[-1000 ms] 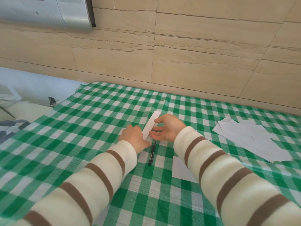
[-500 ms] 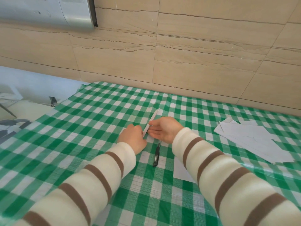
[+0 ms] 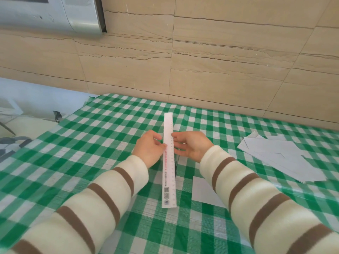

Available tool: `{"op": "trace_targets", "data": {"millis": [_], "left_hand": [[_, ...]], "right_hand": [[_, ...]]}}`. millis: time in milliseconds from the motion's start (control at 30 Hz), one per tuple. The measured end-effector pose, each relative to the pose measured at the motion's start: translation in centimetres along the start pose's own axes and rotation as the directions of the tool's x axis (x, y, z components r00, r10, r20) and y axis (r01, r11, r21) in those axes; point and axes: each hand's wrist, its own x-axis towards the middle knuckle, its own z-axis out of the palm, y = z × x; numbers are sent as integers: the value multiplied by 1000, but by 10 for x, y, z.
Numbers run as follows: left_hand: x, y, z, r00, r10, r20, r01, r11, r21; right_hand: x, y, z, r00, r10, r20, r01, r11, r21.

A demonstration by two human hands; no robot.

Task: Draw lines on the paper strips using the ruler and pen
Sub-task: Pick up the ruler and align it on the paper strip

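A long white ruler (image 3: pixel 169 176) with red print and a barcode runs straight away from me over the middle of the green checked table (image 3: pixel 91 143). My left hand (image 3: pixel 149 149) pinches its left edge and my right hand (image 3: pixel 190 143) pinches its right edge, both about a third of the way down from the far end. The black pen (image 3: pixel 176 168) lies on the cloth just right of the ruler, mostly hidden behind it. A white paper piece (image 3: pixel 203 191) lies near my right forearm.
A pile of white paper pieces (image 3: pixel 280 156) lies at the right of the table. A tiled beige wall (image 3: pixel 201 66) stands close behind the table's far edge. A grey appliance (image 3: pixel 55 13) hangs at upper left. The table's left edge drops off beside a pale surface.
The ruler was lifted off the cloth, turned on edge, and now faces up, pointing straight away from me, held by both hands. The pen stayed on the table.
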Motion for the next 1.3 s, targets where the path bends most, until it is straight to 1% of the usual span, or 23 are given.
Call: {"op": "trace_targets", "data": {"millis": [67,133,200,267,400,600,733,867,1000,1067,1167,1300], "left_hand": [[-1,6,2,997,-68,29,71,988,-140],[-1,11,3,990,-124,70,139,951,-276],[-2,15,5,984,-146,104,173,918,-355],[-3,18,7,982,-146,120,180,913,-367],[-7,23,14,981,-121,150,174,892,-418],[-15,33,22,974,-108,201,198,836,-512],[-20,41,30,964,-122,235,239,783,-574],[-26,50,43,946,-109,305,291,700,-652],[-32,57,57,920,-76,385,339,648,-682],[-35,59,64,904,-72,421,365,641,-675],[-38,62,71,894,-71,442,372,669,-644],[-35,60,73,914,-116,388,359,675,-644]], "right_hand": [[-3,-2,-3,1000,-12,25,13,1000,-8],[-6,-4,-7,998,-31,57,33,999,-35],[-11,-6,-10,994,-55,96,62,996,-68],[-15,-6,-15,989,-81,121,94,990,-103],[-22,-6,-30,988,-106,114,120,986,-120],[-34,-5,-67,985,-120,126,155,935,-319],[-48,-8,-87,974,-167,153,221,854,-470],[-67,-11,-103,957,-221,186,288,783,-551],[-82,-4,-112,918,-355,176,367,594,-716],[-86,2,-118,896,-415,157,371,506,-779],[-90,10,-130,865,-475,159,382,421,-822],[-99,16,-152,846,-517,132,373,397,-839]]}}
